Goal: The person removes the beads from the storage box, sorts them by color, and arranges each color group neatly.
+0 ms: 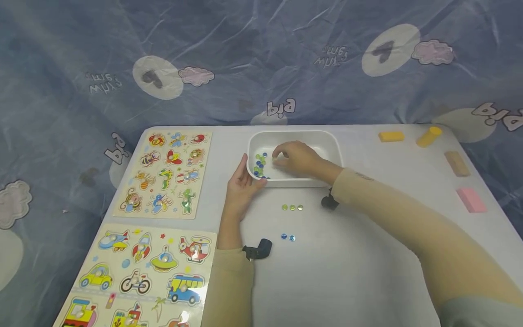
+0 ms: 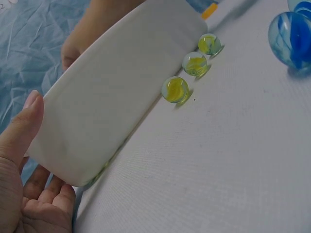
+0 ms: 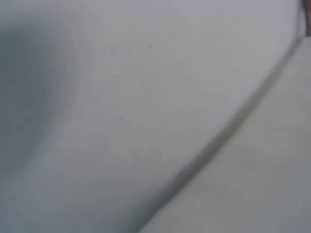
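My left hand point(image 1: 240, 190) grips the left front corner of a white plastic tray point(image 1: 302, 183). In the left wrist view the thumb point(image 2: 33, 114) lies against the tray's wall at the rim, with the fingers bent under the corner. Green and blue marbles point(image 1: 260, 164) cluster in the tray's left end. Over the tray floor, just right of those marbles, my right hand point(image 1: 300, 159) reaches in with bent fingers; I cannot tell whether a marble is between its fingertips. The right wrist view shows only blurred white surfaces.
In front of the tray, three yellow-green marbles point(image 1: 292, 207) form a row, with two blue marbles point(image 1: 288, 237) nearer. Two wooden peg puzzles, an insect board point(image 1: 189, 175) and a vehicle board point(image 1: 153, 245), lie left. Yellow point(image 1: 391, 136), brown point(image 1: 457, 163) and pink blocks point(image 1: 471, 200) and a yellow cylinder point(image 1: 429, 136) line the right.
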`<state>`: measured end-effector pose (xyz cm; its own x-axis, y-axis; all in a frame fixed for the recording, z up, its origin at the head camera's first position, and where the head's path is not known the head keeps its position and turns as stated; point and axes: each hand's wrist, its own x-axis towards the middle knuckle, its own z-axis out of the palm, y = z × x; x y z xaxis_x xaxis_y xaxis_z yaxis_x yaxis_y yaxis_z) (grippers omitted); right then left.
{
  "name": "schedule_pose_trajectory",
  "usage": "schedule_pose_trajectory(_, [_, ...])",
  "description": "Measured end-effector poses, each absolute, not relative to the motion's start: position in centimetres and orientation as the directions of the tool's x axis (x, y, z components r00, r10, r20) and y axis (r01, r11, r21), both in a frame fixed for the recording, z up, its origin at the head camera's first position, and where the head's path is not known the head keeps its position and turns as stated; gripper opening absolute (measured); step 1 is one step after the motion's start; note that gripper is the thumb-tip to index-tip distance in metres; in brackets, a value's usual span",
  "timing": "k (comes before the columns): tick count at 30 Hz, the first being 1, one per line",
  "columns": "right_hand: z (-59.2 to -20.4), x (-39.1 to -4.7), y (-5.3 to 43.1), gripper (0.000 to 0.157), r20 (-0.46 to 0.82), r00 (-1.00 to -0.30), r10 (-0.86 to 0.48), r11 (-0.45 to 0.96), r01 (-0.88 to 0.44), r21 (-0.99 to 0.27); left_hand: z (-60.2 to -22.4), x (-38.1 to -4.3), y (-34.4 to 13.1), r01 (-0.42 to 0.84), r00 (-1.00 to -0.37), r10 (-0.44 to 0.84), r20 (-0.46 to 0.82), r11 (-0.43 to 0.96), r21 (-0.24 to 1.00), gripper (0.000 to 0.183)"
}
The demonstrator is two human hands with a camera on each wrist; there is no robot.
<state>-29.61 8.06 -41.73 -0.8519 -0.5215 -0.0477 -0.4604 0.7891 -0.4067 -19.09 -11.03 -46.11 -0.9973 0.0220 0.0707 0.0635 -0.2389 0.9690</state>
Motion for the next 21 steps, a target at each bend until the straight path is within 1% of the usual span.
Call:
schedule_pose_trajectory(5, [-40.0, -27.8, 9.7, 0.023, -0.009, -0.867, -0.498, 0.786, -0.447, -0.428, -46.1, -19.0, -10.9, 0.061, -0.998, 0.018, 0.067, -0.226, 0.972, 0.091])
schedule_pose_trajectory(14, [-37.0, -22.5, 12.7, 0.024, 0.087, -0.866, -0.492, 0.748, -0.471, -0.468, -46.2, -19.0, -10.8, 0.048, -0.999, 0.005, 0.05, -0.217, 0.975, 0.09])
schedule_pose_trajectory(17, [-36.8, -21.0, 13.8, 0.024, 0.097, -0.873, -0.478, 0.747, -0.462, -0.478, -46.2, -19.0, -10.8, 0.044, -0.999, 0.001, 0.046, -0.219, 0.975, 0.091])
schedule_pose_trajectory(21, [-37.1, -19.3, 15.1, 0.024, 0.071, -0.887, -0.456, 0.737, -0.421, -0.529, -46.1, -18.9, -10.8, 0.046, -0.999, -0.001, 0.047, -0.22, 0.974, 0.092])
